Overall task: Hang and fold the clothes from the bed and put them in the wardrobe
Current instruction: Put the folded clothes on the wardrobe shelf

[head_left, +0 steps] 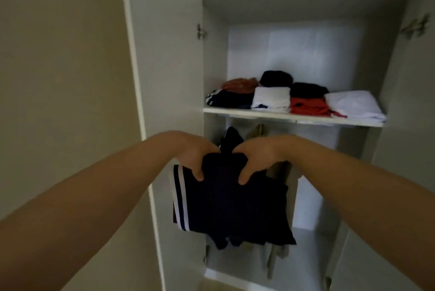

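Gripping the folded navy garment (233,199) in left hand (191,156) and right hand (256,161), we next lift it onto the shelf (235,113).

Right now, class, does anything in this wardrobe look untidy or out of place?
The rust garment at the shelf's back left looks bunched, not folded flat; the white pile at the right seems to overhang the front edge.
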Demonstrator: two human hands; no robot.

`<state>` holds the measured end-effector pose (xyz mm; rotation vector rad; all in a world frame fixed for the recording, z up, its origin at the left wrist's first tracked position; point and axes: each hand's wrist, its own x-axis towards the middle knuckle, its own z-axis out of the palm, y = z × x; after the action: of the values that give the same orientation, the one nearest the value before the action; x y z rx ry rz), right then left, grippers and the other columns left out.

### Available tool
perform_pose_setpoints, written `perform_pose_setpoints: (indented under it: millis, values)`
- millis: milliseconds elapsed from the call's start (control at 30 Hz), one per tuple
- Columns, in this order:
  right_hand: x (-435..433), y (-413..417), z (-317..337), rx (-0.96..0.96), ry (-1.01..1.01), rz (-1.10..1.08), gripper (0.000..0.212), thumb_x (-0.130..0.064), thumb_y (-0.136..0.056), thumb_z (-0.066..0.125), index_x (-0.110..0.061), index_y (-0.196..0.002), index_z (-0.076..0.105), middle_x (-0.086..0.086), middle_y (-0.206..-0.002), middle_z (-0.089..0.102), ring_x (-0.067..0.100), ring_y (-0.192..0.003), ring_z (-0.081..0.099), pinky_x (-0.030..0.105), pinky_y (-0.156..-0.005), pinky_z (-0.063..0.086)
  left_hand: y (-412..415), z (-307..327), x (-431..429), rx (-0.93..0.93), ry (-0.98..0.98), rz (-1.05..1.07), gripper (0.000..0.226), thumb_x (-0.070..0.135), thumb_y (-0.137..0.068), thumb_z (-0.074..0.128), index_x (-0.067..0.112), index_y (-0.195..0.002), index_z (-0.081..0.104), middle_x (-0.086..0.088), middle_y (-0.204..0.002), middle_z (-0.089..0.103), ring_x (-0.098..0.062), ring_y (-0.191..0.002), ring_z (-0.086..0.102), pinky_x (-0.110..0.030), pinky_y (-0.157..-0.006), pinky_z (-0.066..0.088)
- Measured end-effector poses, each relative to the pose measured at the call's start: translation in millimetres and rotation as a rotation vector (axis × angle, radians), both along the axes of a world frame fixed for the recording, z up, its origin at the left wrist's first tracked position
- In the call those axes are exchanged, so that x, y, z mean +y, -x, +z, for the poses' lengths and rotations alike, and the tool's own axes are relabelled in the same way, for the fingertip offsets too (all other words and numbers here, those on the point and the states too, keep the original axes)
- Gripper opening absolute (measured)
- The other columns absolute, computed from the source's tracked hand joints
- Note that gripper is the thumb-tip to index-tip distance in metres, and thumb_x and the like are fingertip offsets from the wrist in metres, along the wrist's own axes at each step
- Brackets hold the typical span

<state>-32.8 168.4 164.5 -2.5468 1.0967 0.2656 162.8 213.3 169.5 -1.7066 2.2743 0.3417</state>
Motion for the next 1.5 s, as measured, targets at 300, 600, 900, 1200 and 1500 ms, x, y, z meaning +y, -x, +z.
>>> perform_pose_setpoints:
  millis: [300, 600, 900, 1200, 1500]
  values:
    - [-158, 14, 114, -0.178, -0.168, -0.25, 0.047, -0.014, -0.074, 0.088, -0.019, -0.117, 0.069, 0.001, -0.112, 0.075, 0.017, -0.099, 0.074, 0.036, -0.083, 0.061, -6, 111, -176, 0.111, -0.111, 0.045, 0.068, 0.009, -0.081, 0.082, 0.032, -0.136, 0.051, 0.01, -0.122, 0.064, -0.012, -0.113, 0.062, -0.033, -0.102, 0.052]
    - [-329, -9, 197, -0.285, 0.127, -0.163, 0.046, -0.025, -0.075, 0.086, -0.02, -0.117, 0.069, 0.002, -0.107, 0.075, 0.021, -0.095, 0.074, 0.042, -0.084, 0.062, -21, 200, -327, 0.095, 0.19, 0.211, 0.066, 0.004, -0.078, 0.083, 0.027, -0.133, 0.053, 0.001, -0.123, 0.065, -0.022, -0.116, 0.062, -0.04, -0.105, 0.05]
    - [-469, -57, 178, -0.503, 0.905, -0.022, 0.045, -0.031, -0.083, 0.073, -0.017, -0.118, 0.048, 0.009, -0.111, 0.058, 0.029, -0.097, 0.059, 0.043, -0.076, 0.055, -61, 177, -452, -0.231, 1.18, 0.136, 0.066, 0.025, -0.073, 0.082, 0.015, -0.13, 0.05, -0.013, -0.117, 0.059, -0.036, -0.106, 0.057, -0.042, -0.093, 0.042]
    - [-518, -89, -13, -0.155, 0.59, -0.035, 0.076, -0.02, -0.093, 0.061, -0.017, -0.153, 0.016, 0.018, -0.121, 0.052, 0.035, -0.099, 0.058, 0.039, -0.074, 0.048, -84, -26, -514, -0.185, 0.875, 0.169, 0.065, 0.018, -0.093, 0.057, 0.014, -0.153, 0.033, -0.012, -0.153, 0.041, -0.029, -0.146, 0.033, -0.038, -0.118, 0.024]
    - [-518, -84, 0, -0.158, 0.41, -0.025, 0.08, -0.021, -0.093, 0.062, -0.012, -0.156, 0.013, 0.016, -0.12, 0.054, 0.03, -0.101, 0.058, 0.036, -0.077, 0.052, -67, 30, -527, -0.127, 0.463, 0.255, 0.025, 0.011, -0.089, 0.061, 0.02, -0.106, 0.044, -0.008, -0.12, 0.059, -0.027, -0.106, 0.06, -0.032, -0.076, 0.046]
